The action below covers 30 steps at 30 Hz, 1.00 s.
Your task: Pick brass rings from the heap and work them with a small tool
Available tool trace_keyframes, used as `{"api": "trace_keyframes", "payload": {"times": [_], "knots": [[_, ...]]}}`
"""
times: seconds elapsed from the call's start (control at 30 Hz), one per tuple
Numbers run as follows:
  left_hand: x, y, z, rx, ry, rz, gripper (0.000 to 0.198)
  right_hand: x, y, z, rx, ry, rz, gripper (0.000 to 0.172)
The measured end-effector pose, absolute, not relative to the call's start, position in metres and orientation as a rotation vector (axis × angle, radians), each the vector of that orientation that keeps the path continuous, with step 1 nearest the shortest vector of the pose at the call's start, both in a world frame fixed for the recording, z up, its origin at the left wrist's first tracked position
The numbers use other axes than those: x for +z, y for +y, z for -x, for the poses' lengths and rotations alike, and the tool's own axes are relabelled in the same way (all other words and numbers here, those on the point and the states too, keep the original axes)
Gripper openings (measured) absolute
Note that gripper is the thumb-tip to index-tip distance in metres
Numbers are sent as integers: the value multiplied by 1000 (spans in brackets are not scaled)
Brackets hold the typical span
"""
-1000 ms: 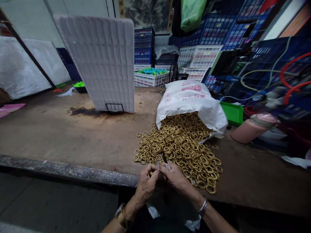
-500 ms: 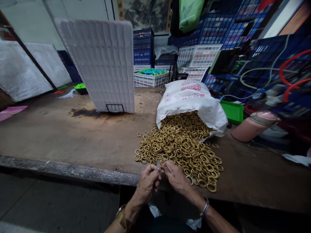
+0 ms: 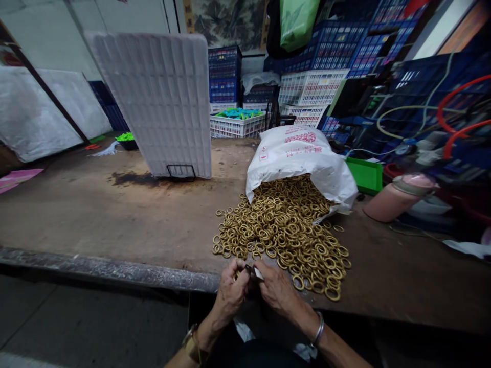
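Note:
Close together at the table's front edge, both hands work just below a pile of gold-coloured rings. My left hand is closed in a pinch, with part of a gold ring showing among its fingers. My right hand grips a small tool with a pale flat part and a dark tip. That tip meets the left fingertips; the tool's exact kind is not clear. From the mouth of a white sack with red print, the rings spill onto the wooden table.
A pale ribbed panel stands upright in a black wire stand. To the right are a green tray and a pink bottle. Behind, a white crate holds green and blue pieces, near stacked blue crates.
The right hand has turned slightly, and the tool's dark tip and pale part now show between the hands. Both hands stay at the same spot by the table edge.

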<state>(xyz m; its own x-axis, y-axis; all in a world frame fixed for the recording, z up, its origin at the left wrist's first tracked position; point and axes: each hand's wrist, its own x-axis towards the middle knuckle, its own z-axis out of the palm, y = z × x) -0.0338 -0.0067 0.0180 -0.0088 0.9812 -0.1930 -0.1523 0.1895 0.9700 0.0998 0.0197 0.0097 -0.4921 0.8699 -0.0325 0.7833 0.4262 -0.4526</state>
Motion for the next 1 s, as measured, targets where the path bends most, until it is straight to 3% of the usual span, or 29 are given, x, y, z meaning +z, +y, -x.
{"api": "trace_keyframes", "payload": {"times": [0.23,0.47,0.7,0.87,1.0], "knots": [[19,-9,35,1160,1170,-996,22,4,21,-103,650,-2529,1442,37],[14,-25,45,1069,1160,-919,26,5,9,-92,561,-2560,1549,31],[22,-59,52,789,1001,-956,21,-2,26,-95,432,-2433,1743,26],[-23,-56,41,585,1029,-796,15,0,40,-96,352,-2227,1906,13],[-64,-42,22,372,1158,-782,21,3,43,-89,307,-2231,1991,13]]}}
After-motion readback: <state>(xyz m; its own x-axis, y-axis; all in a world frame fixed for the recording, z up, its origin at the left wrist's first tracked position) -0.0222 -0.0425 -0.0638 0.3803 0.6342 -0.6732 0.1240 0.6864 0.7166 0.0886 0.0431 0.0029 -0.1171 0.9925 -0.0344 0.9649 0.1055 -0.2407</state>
